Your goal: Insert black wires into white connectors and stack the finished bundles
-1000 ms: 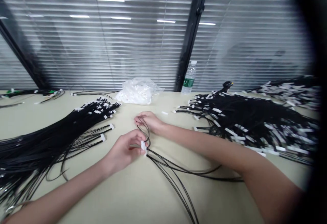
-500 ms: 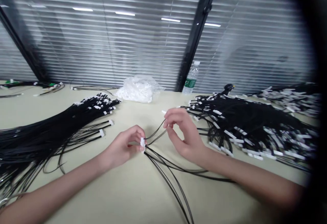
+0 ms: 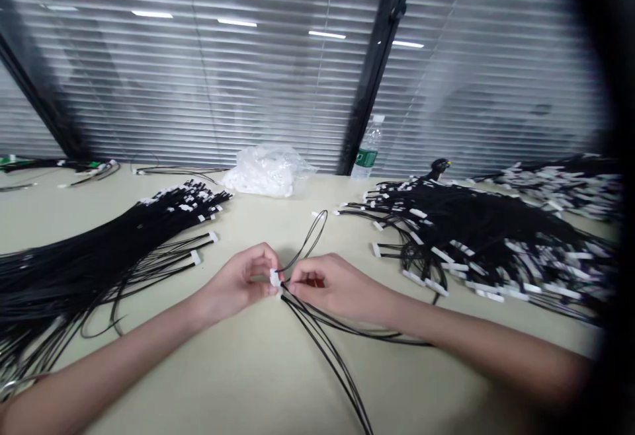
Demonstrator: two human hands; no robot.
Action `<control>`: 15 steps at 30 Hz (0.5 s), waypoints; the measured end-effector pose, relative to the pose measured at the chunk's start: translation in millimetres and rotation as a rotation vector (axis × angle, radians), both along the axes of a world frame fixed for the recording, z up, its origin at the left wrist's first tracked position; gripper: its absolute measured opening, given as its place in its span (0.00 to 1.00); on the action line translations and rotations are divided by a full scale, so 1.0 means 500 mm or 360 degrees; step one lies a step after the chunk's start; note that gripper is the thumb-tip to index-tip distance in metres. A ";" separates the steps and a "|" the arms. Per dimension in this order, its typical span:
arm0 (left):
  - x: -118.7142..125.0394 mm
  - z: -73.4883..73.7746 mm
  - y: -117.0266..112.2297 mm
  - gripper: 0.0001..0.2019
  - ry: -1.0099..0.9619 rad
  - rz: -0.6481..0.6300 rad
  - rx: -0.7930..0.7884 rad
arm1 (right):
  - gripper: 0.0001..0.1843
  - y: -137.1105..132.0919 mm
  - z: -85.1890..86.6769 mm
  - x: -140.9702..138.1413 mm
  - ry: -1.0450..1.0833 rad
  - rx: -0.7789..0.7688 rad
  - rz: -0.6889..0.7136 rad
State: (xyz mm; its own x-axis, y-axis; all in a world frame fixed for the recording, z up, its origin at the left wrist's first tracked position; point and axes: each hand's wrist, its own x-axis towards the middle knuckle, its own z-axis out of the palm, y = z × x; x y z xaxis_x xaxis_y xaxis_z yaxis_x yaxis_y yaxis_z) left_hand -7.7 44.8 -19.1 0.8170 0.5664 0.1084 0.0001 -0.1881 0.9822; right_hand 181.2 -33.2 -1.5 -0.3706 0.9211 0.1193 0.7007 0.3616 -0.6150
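Pinched between the thumb and fingertips of my left hand (image 3: 242,281) is a small white connector (image 3: 274,277). Several thin black wires (image 3: 325,349) run out of it toward the front right, and a looped wire (image 3: 317,223) rises above it. My right hand (image 3: 337,286) is closed just right of the connector, its thumb and fingertips pinching a black wire close to where it enters. The wire's tip is hidden by the fingers.
A large bundle of black cables (image 3: 99,250) with white ends lies to the left. On the right is another cable pile (image 3: 476,223), with a further pile (image 3: 570,184) behind it. A clear plastic bag (image 3: 270,170) and a water bottle (image 3: 367,151) stand by the window blinds.
My right hand has come down and left from the raised wire to the connector, its fingers closing there. The wire now stands in a loop. My left hand keeps its grip on the connector.
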 end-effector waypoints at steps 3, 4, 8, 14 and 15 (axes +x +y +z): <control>0.001 0.000 -0.002 0.09 0.0001 -0.0007 0.0088 | 0.09 -0.002 0.006 0.000 -0.0052 -0.0002 0.0000; 0.001 0.001 -0.002 0.09 0.0003 -0.0003 0.0102 | 0.08 -0.003 0.008 -0.001 -0.0081 0.0012 0.0001; 0.003 0.002 -0.003 0.08 0.0011 0.0004 0.0130 | 0.06 -0.009 0.011 -0.014 -0.0233 0.0158 -0.0013; 0.003 -0.004 -0.002 0.08 -0.0004 0.0002 0.0157 | 0.06 -0.016 0.006 -0.028 -0.0382 0.0360 0.0024; 0.003 -0.006 -0.001 0.08 -0.0002 0.0006 0.0149 | 0.06 -0.015 0.007 -0.027 -0.0377 0.0356 0.0019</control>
State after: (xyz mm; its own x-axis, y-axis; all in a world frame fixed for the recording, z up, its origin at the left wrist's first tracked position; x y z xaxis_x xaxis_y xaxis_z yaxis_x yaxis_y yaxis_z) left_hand -6.1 44.3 -22.1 0.8147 0.5567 0.1622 -0.0003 -0.2792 0.9602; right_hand 167.7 -40.9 2.2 -0.4231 0.8770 0.2277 0.8095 0.4788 -0.3398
